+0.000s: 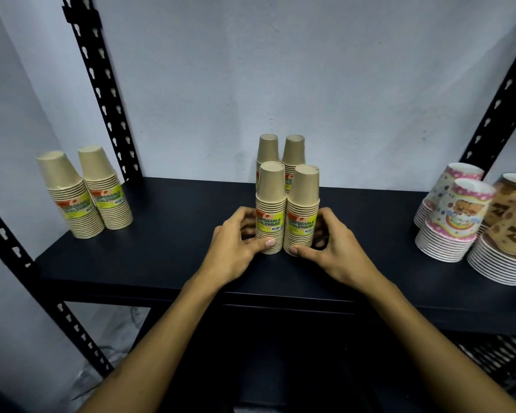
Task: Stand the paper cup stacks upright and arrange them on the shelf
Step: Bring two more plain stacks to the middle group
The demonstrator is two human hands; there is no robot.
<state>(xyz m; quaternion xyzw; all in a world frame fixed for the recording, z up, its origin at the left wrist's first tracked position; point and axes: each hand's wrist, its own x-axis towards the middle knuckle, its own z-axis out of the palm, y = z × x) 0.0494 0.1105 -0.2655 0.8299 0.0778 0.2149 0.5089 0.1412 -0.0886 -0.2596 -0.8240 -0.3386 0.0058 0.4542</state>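
Two tan paper cup stacks stand upright side by side at the middle of the dark shelf (161, 263), each with a yellow-green label. My left hand (236, 248) cups the front left stack (270, 210), thumb pressed on its base. My right hand (334, 248) cups the front right stack (303, 213) the same way. Two more tan stacks (280, 150) stand upright right behind them, near the wall. At the shelf's left end, another pair of tan stacks (87, 192) stands upright.
At the right end of the shelf stand white patterned cup stacks (453, 219) and brown patterned cup stacks (507, 239). Black perforated uprights (102, 84) frame the shelf at left and right. A pale wall closes the back. A lower shelf lies in shadow below.
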